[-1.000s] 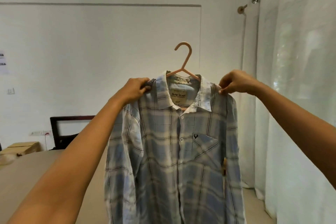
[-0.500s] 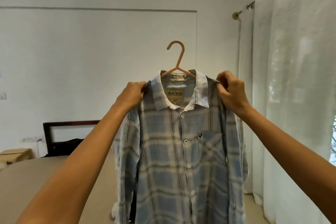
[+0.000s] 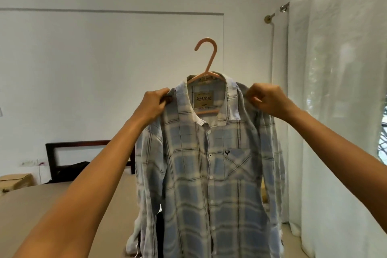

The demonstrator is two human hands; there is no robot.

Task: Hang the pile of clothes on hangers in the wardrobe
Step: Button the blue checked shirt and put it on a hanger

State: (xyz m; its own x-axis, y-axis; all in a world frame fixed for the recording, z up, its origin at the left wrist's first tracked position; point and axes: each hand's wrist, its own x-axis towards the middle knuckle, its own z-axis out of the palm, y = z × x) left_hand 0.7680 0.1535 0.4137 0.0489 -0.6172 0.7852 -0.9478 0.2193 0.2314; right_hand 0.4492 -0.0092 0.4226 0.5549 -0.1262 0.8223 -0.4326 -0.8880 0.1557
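Since both hands are raised in front of the camera, the plaid shirt (image 3: 209,163) hangs in the air between them. Its front faces the person, buttoned, with one chest pocket on the right hand's side. One pink hanger (image 3: 207,56) sits inside it. Only the hook, the neck and a short piece of the lower bar in the collar opening show; its arms are hidden under the cloth.

The left hand (image 3: 154,103) grips the shoulder beside the collar, fingers curled into the fabric so that their tips cannot be seen. The right hand (image 3: 267,100) pinches the other shoulder with curled fingers. The shirt's hem is cut off by the lower edge, and the small print on the neck label is too blurred to read fully.

Below the left hand one sleeve dangles, and something dark behind it is mostly covered. Under the left arm lies a beige bed (image 3: 41,211) with a dark headboard (image 3: 88,144). A dark heap of cloth (image 3: 71,170) lies against the headboard, and one cardboard box (image 3: 14,180) stands further out, cut by the frame's edge. Beyond the right hand hang white curtains (image 3: 339,111) on a rod, with three metal rings in sight.
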